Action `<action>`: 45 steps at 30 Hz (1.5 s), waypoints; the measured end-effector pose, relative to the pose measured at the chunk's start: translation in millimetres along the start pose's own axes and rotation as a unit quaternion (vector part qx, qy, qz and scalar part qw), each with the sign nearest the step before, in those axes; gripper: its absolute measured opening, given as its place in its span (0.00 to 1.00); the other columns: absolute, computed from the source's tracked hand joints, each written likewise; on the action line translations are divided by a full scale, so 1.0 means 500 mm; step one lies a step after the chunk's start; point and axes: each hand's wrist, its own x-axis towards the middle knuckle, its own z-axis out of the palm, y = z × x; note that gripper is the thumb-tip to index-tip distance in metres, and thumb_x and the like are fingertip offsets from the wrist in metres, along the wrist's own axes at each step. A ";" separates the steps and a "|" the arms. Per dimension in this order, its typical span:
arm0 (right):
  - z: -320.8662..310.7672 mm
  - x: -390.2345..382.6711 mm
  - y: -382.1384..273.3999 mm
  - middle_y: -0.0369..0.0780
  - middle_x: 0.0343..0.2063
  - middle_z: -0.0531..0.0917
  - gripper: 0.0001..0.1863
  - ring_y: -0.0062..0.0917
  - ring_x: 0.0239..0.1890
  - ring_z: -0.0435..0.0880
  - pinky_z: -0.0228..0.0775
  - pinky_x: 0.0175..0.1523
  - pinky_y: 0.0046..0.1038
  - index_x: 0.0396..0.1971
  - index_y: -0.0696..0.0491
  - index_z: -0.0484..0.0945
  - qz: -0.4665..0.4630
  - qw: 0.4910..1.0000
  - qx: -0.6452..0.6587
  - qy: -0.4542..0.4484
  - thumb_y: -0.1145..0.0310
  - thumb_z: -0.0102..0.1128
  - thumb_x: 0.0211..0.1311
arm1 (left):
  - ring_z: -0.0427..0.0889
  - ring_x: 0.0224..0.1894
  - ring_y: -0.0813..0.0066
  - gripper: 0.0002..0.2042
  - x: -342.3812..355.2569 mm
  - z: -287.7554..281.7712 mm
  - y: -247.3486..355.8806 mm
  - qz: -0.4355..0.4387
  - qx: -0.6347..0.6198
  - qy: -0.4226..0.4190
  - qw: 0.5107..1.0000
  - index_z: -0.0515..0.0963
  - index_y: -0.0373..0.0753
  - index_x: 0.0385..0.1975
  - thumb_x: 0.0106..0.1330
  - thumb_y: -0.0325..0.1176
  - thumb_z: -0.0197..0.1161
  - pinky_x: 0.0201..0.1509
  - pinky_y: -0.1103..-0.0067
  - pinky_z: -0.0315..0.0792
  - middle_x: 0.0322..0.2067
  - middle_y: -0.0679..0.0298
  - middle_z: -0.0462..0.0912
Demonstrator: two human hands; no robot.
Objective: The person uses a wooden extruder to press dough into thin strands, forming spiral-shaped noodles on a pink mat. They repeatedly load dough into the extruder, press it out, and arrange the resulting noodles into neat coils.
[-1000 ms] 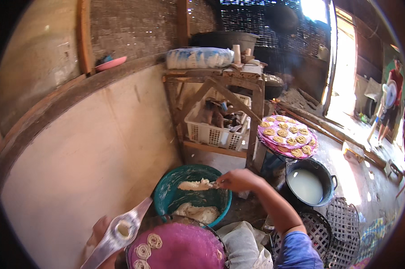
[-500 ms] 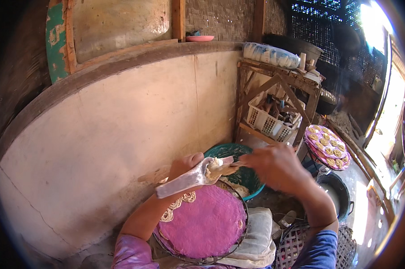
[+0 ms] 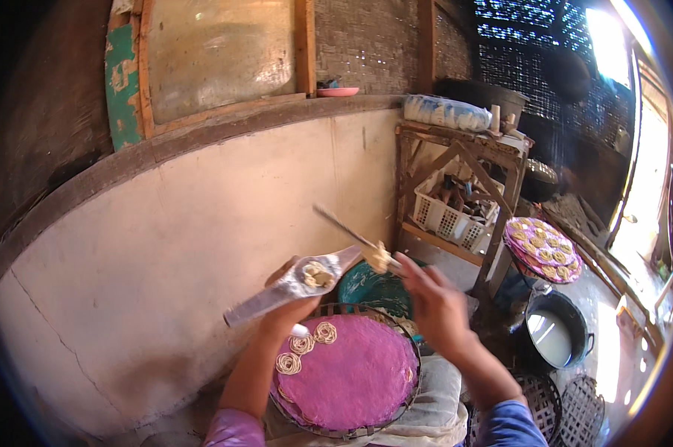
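Note:
My left hand [image 3: 290,307] is closed beneath a pale, floury press with two flat handles [image 3: 258,302], whose round cup has soft dough [image 3: 318,276] in it. Between the fingers of my right hand [image 3: 437,311] is a thin flat spatula [image 3: 342,229], tilted up to the left over the press's far end. A lump of dough [image 3: 380,258] clings to it. Below lies a round tray with a pink cloth [image 3: 351,376]; several coiled dough swirls [image 3: 301,343] sit along its upper left. Behind my hands stands a green basin [image 3: 370,287] with dough smears, partly hidden.
A wooden rack [image 3: 459,141] holds a white basket [image 3: 444,216] against the wall. To the right are a dark bucket of cloudy liquid [image 3: 551,339] and a pink tray of swirls [image 3: 528,257]. Woven baskets [image 3: 582,406] lie at lower right.
The spatula has lifted off the cup with dough on it, its tip now pointing up left. My right hand has dropped lower. The press has shifted left and turned so its cup shows from above.

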 end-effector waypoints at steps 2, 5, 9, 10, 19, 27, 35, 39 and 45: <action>0.091 -0.002 -0.009 0.46 0.27 0.74 0.30 0.39 0.28 0.77 0.72 0.36 0.33 0.60 0.50 0.71 -0.038 0.997 0.049 0.034 0.87 0.50 0.56 | 0.82 0.33 0.65 0.15 -0.003 0.028 0.023 0.015 0.092 -0.025 0.995 0.77 0.39 0.33 0.48 0.37 0.73 0.39 0.73 0.76 0.29 0.60 0.81; 0.142 -0.060 -0.012 0.47 0.30 0.75 0.32 0.38 0.30 0.77 0.72 0.38 0.33 0.63 0.50 0.67 0.032 0.994 0.100 -0.034 0.87 0.48 0.56 | 0.82 0.34 0.59 0.13 0.007 0.046 0.019 -0.033 0.045 -0.002 0.998 0.76 0.40 0.31 0.48 0.34 0.71 0.38 0.71 0.76 0.30 0.58 0.81; 0.103 -0.097 0.049 0.50 0.28 0.80 0.29 0.39 0.29 0.83 0.73 0.36 0.33 0.63 0.51 0.66 0.139 0.955 0.204 -0.166 0.81 0.48 0.60 | 0.81 0.32 0.61 0.11 0.018 0.039 -0.020 -0.059 0.045 0.038 0.997 0.75 0.41 0.30 0.50 0.32 0.69 0.37 0.74 0.76 0.27 0.60 0.79; 0.096 -0.090 0.068 0.55 0.29 0.81 0.28 0.42 0.30 0.85 0.74 0.35 0.33 0.63 0.53 0.65 0.104 0.969 0.194 -0.115 0.81 0.47 0.61 | 0.81 0.31 0.60 0.11 0.020 0.041 -0.026 -0.022 0.103 0.033 0.994 0.74 0.41 0.30 0.49 0.32 0.69 0.37 0.74 0.76 0.26 0.60 0.79; 0.128 -0.092 0.091 0.56 0.34 0.81 0.25 0.47 0.35 0.83 0.73 0.41 0.35 0.61 0.54 0.68 0.058 0.949 0.261 -0.169 0.79 0.48 0.61 | 0.80 0.32 0.55 0.10 0.058 0.076 -0.067 0.022 0.115 0.027 0.993 0.76 0.40 0.31 0.51 0.33 0.69 0.37 0.67 0.75 0.27 0.57 0.80; 0.277 -0.129 0.536 0.46 0.37 0.85 0.19 0.43 0.37 0.85 0.77 0.38 0.42 0.51 0.45 0.78 0.269 0.897 -0.234 -0.262 0.64 0.48 0.60 | 0.76 0.35 0.61 0.11 -0.004 -0.031 -0.109 0.145 0.261 0.162 0.941 0.75 0.36 0.35 0.57 0.35 0.64 0.45 0.69 0.71 0.35 0.60 0.78; 0.299 -0.128 0.486 0.43 0.61 0.71 0.34 0.36 0.64 0.67 0.58 0.65 0.40 0.56 0.45 0.76 0.220 0.926 -0.055 -0.303 0.35 0.42 0.64 | 0.74 0.39 0.65 0.16 -0.015 -0.163 -0.134 0.020 -0.522 -0.006 0.853 0.70 0.37 0.46 0.61 0.35 0.62 0.47 0.69 0.71 0.41 0.63 0.75; 0.283 -0.160 0.251 0.41 0.60 0.72 0.42 0.30 0.58 0.72 0.60 0.65 0.35 0.61 0.57 0.68 0.230 0.465 0.767 -0.378 0.33 0.38 0.64 | 0.61 0.22 0.81 0.06 -0.036 -0.024 -0.056 -0.226 -0.665 0.129 0.700 0.64 0.43 0.26 0.58 0.34 0.53 0.27 0.85 0.63 0.23 0.70 0.63; 0.206 -0.262 0.157 0.48 0.38 0.81 0.41 0.30 0.24 0.82 0.73 0.18 0.24 0.58 0.57 0.66 0.359 0.169 0.889 -0.229 0.33 0.41 0.62 | 0.77 0.38 0.68 0.07 -0.117 0.144 -0.019 -0.367 -0.715 -0.042 0.593 0.70 0.40 0.33 0.57 0.27 0.60 0.44 0.73 0.73 0.29 0.65 0.73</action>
